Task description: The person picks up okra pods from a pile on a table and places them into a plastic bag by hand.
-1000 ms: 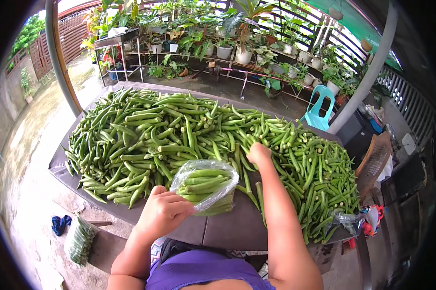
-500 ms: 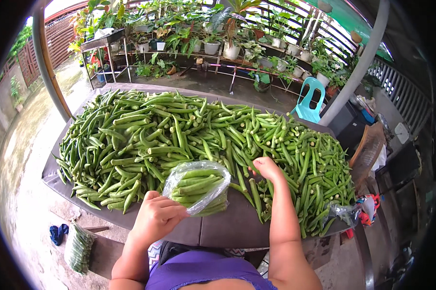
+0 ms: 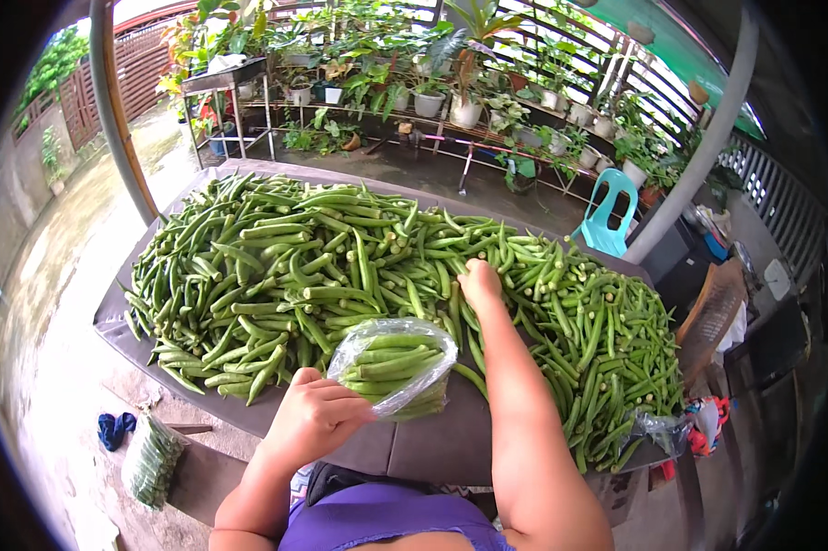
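Note:
My left hand (image 3: 320, 413) is closed on the rim of a clear plastic bag (image 3: 437, 375), near the table's front edge. The bag lies tilted with its mouth spread, and several green okra pods (image 3: 394, 356) are stacked lengthwise inside. Past the bag, my right hand (image 3: 480, 283) reaches into the middle of a wide okra pile (image 3: 295, 248). Its back faces up and its fingers point down among the pods, so the fingertips and anything in them are hidden. Smaller-looking pods (image 3: 607, 358) cover the right side of the table.
The dark-covered table (image 3: 414, 445) carries the okra. A filled bag (image 3: 152, 464) rests on a bench at the lower left. Another clear plastic bag (image 3: 662, 430) lies at the table's right corner. A turquoise chair (image 3: 607, 216) and potted plants (image 3: 428, 103) stand beyond.
My right hand has moved forward and left, deeper into the pile. My left hand still grips the bag. The whole view has shifted slightly.

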### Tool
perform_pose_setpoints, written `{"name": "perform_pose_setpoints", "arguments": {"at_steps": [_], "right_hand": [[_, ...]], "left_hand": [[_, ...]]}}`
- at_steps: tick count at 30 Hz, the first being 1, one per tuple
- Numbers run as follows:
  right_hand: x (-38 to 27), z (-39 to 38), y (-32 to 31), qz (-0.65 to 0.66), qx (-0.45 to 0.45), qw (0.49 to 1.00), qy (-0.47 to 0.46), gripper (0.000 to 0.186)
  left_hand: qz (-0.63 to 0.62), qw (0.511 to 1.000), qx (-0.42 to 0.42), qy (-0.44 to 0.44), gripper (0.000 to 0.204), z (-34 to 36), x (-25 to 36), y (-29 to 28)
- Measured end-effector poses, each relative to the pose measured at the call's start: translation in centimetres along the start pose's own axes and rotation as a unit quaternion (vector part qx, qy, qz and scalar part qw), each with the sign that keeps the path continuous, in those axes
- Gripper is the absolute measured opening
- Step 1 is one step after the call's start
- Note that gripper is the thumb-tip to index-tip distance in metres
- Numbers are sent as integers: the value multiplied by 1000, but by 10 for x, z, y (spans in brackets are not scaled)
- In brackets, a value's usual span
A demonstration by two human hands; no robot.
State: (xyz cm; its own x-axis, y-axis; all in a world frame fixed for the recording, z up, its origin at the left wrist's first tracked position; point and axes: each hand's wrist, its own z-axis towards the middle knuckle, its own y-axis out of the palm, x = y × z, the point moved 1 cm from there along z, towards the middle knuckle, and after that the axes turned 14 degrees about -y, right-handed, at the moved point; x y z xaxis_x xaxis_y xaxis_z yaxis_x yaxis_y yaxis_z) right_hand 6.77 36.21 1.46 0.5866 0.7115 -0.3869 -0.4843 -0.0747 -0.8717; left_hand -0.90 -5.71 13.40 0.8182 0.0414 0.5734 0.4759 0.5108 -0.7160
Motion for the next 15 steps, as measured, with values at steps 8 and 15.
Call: {"name": "perform_pose_setpoints", "arguments": {"at_steps": [8,15], "right_hand": [[27,-67,-67,559,-130,812,108,19],[-16,-108,-105,665,-100,738,60,21]], "left_hand": [[-8,1000,-4,9,8,11,-3,-4],[-2,1000,-9,16,4,18,2,-4]]}}
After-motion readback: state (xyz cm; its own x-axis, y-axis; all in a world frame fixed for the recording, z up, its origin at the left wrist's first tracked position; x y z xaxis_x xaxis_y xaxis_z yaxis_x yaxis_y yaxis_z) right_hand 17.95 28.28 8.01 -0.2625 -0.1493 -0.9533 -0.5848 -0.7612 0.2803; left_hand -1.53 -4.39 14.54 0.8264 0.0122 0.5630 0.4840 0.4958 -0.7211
